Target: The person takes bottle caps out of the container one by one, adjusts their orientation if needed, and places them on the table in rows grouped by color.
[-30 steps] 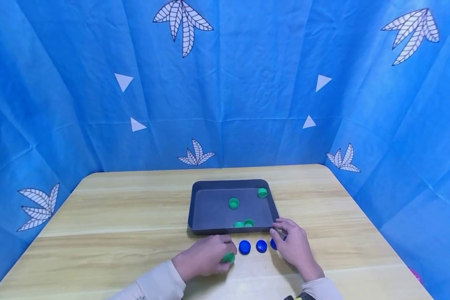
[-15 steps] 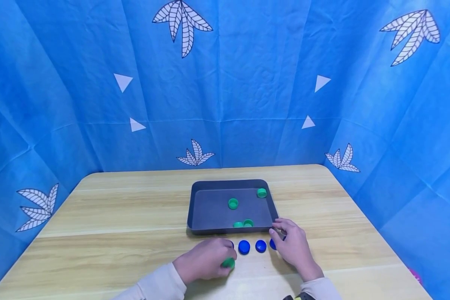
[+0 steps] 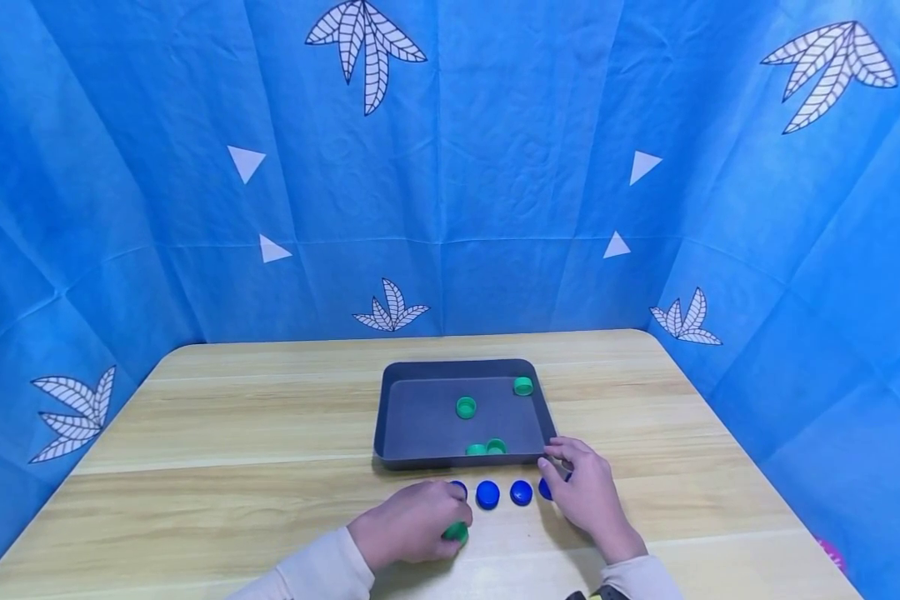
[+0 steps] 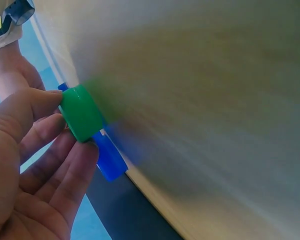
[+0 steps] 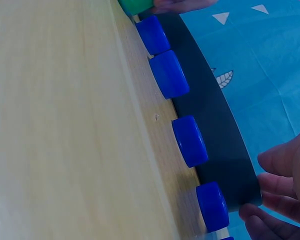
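My left hand [image 3: 412, 522] pinches a green bottle cap [image 4: 81, 113] between thumb and fingers, low by the tabletop just in front of a row of blue caps. The nearest blue cap [image 4: 110, 157] shows behind the green one in the left wrist view. My right hand [image 3: 588, 493] lies by the near right corner of the dark tray [image 3: 420, 461], fingers loosely bent. Its fingertips [image 5: 250, 210] are close to that corner and to a blue cap [image 5: 213, 206]; whether they touch the tray I cannot tell. Part of the row is hidden behind this hand.
Inside the tray lie several green caps, one in the middle [image 3: 466, 407], one at the far right [image 3: 522, 386] and others along the near wall. More blue caps [image 3: 487, 495] stand between my hands. The wooden table [image 3: 255, 417] ends at a blue curtain [image 3: 495, 167].
My left hand has drawn slightly toward me with the green cap, uncovering more of a blue cap behind it. The right hand stays in place.
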Demonstrator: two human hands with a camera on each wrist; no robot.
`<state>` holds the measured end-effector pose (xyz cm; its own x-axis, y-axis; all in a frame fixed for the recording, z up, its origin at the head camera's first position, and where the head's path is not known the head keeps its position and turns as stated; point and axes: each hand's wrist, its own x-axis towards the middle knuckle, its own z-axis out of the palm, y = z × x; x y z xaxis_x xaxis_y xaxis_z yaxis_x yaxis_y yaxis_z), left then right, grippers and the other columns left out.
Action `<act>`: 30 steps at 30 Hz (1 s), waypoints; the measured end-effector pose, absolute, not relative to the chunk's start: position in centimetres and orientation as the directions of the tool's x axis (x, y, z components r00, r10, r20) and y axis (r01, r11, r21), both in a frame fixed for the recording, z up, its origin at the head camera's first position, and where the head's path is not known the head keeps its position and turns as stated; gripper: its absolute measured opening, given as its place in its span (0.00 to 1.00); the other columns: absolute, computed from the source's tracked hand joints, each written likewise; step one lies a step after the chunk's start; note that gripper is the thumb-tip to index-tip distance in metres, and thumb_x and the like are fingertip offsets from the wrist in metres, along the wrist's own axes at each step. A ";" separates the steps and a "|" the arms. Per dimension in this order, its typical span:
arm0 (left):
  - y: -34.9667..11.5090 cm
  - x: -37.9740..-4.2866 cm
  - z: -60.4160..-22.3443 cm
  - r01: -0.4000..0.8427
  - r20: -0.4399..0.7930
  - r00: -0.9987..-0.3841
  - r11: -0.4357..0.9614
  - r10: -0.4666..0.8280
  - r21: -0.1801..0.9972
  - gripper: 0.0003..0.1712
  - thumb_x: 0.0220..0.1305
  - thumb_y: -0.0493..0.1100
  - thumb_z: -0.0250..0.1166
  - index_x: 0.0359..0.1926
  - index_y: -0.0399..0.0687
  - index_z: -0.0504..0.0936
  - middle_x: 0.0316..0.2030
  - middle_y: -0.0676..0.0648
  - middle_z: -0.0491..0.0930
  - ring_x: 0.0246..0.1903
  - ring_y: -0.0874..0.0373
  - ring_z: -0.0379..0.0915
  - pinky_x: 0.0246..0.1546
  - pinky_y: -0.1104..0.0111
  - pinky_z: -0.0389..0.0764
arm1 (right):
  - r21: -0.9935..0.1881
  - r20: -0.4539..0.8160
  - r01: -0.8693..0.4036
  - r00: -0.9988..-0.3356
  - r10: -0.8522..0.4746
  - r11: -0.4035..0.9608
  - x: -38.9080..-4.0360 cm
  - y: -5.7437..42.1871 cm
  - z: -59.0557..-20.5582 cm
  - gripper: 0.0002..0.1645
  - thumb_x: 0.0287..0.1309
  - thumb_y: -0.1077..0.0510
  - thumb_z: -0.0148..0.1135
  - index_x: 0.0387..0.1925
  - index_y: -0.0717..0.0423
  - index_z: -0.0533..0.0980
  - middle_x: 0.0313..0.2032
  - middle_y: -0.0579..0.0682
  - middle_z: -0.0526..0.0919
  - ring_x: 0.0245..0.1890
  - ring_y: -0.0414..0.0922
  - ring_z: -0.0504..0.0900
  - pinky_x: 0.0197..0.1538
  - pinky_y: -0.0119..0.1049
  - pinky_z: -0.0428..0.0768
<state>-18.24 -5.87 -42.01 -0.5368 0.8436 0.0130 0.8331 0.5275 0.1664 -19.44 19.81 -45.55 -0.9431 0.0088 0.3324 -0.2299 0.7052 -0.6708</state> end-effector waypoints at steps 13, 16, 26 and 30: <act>-5.8 -18.3 -42.2 0.826 -0.001 -0.544 0.535 0.839 0.179 0.05 0.52 0.43 0.73 0.27 0.56 0.83 0.23 0.62 0.71 0.25 0.72 0.64 0.29 0.81 0.69 | -0.675 0.323 -0.221 -0.946 0.013 0.703 -19.4 19.7 -45.5 0.14 0.55 0.62 0.69 0.42 0.66 0.82 0.50 0.58 0.81 0.42 0.55 0.84 0.47 0.47 0.80; -5.8 -18.3 -42.2 0.831 0.005 -0.537 0.528 0.844 0.172 0.06 0.52 0.43 0.73 0.26 0.56 0.82 0.23 0.62 0.71 0.24 0.72 0.63 0.29 0.81 0.69 | -0.676 0.324 -0.223 -0.946 0.012 0.702 -19.4 19.7 -45.5 0.14 0.55 0.62 0.69 0.42 0.66 0.82 0.50 0.59 0.81 0.42 0.55 0.84 0.47 0.47 0.80; -5.8 -18.3 -42.1 0.829 -0.009 -0.539 0.532 0.842 0.175 0.04 0.53 0.44 0.73 0.27 0.57 0.84 0.23 0.62 0.71 0.25 0.72 0.64 0.29 0.81 0.69 | -0.675 0.322 -0.222 -0.947 0.010 0.703 -19.4 19.7 -45.5 0.14 0.55 0.62 0.69 0.42 0.66 0.82 0.50 0.59 0.81 0.42 0.55 0.84 0.47 0.47 0.80; -5.8 -18.3 -42.0 0.833 0.007 -0.538 0.530 0.843 0.161 0.06 0.52 0.43 0.73 0.25 0.57 0.83 0.23 0.62 0.70 0.24 0.71 0.63 0.28 0.81 0.69 | -0.675 0.323 -0.223 -0.946 0.010 0.704 -19.4 19.8 -45.5 0.14 0.55 0.62 0.69 0.42 0.66 0.82 0.50 0.59 0.81 0.42 0.55 0.84 0.47 0.47 0.80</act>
<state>-18.27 -5.78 -42.04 -0.5375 0.8432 0.0067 0.8328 0.5296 0.1613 -19.42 19.78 -45.46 -0.9465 0.0101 0.3226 -0.2226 0.7036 -0.6749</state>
